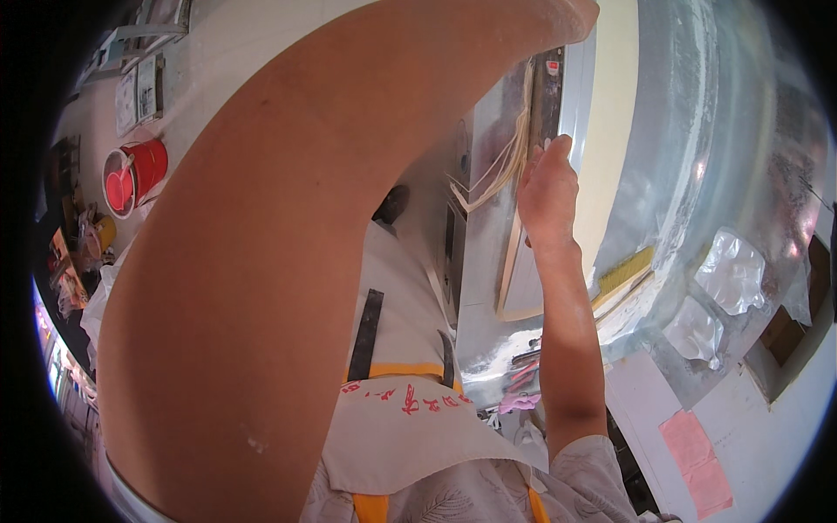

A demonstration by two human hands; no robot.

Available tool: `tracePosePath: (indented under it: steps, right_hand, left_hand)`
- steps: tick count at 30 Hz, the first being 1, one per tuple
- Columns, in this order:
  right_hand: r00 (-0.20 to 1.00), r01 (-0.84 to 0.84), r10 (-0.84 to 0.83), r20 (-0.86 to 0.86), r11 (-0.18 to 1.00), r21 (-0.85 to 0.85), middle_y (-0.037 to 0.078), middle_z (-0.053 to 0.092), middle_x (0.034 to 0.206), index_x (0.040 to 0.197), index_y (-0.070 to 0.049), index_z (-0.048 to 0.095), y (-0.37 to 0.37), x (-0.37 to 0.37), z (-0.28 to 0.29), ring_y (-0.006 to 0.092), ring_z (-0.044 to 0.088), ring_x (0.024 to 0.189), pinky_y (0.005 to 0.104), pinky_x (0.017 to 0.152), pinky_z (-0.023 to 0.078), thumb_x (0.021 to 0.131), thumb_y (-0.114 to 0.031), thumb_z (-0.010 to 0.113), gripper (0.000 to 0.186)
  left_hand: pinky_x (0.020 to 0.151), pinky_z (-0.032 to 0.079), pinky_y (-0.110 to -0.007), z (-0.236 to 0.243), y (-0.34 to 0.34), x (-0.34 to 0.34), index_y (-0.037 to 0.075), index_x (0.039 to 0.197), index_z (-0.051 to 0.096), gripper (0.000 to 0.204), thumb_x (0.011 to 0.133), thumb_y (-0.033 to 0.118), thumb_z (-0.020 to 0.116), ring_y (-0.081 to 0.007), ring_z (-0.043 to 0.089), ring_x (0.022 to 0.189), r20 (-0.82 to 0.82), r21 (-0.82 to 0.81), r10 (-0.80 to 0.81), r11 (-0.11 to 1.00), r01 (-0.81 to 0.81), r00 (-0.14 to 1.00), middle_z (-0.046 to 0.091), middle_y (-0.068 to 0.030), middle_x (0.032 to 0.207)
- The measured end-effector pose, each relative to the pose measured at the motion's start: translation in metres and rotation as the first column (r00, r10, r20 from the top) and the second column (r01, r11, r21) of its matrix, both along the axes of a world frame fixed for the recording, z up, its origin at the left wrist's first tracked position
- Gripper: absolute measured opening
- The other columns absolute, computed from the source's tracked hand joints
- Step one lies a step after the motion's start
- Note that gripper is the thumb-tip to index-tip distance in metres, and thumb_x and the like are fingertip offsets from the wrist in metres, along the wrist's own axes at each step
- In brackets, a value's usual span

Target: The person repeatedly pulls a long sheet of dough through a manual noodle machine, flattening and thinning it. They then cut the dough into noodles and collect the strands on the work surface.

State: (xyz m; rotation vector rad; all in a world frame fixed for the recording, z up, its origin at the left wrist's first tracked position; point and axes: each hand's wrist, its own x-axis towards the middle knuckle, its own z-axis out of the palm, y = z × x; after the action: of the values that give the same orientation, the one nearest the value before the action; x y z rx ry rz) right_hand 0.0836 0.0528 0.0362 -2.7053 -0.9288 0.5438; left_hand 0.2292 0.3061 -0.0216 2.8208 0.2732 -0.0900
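Note:
My left arm reaches across the view to the top edge, where only the heel of my left hand [571, 19] shows; its fingers are hidden. Below it, my right hand [549, 193] is closed, thumb up, over the edge of a long pale strip [615, 113] on the worktable. Something small and white peeks out by its fingertips, too little to name. Just left of this hand hang thin cream strips [506, 179], looped over the table's near side. A dark bar [547, 96] with a small red label runs beyond the hand.
A yellow-bristled brush [626, 272] lies right of my right forearm. Crumpled clear plastic [731, 272] and pink paper [696, 462] rest farther right. On the floor at left stands a red bucket [144, 174]. My pale apron [410, 427] hangs close to the table side.

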Motion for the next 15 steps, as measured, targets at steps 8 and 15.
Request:
tracePosePath:
  steps: [8, 15]
  right_hand:
    - [0.998, -0.031, 0.031, 0.060, 0.999, -0.009, 0.030, 0.064, 0.079, 0.108, 0.005, 0.042, -0.015, -0.017, -0.001, 0.0556, 0.066, 0.081, 0.0553, 0.069, 0.053, 0.107, -0.004, 0.055, 0.016]
    - [0.999, -0.049, 0.048, 0.017, 0.995, 0.088, 0.031, 0.063, 0.078, 0.106, 0.003, 0.042, -0.026, -0.019, 0.003, 0.0562, 0.067, 0.081, 0.0566, 0.067, 0.053, 0.107, -0.004, 0.057, 0.017]
  left_hand:
    - [0.095, 0.062, -0.043, -0.013, 0.003, 0.002, 0.008, 0.103, 0.085, 0.019, 0.095, 0.015, 0.069, -0.0319, 0.078, 0.110, 0.061, -0.047, -0.001, 0.999, 0.004, 0.998, 0.081, -0.0175, 0.112]
    - [0.102, 0.058, -0.044, 0.001, 0.017, -0.047, 0.003, 0.105, 0.083, 0.022, 0.095, 0.015, 0.068, -0.0318, 0.074, 0.118, 0.242, -0.256, 0.134, 0.964, -0.070, 0.961, 0.079, -0.0205, 0.116]
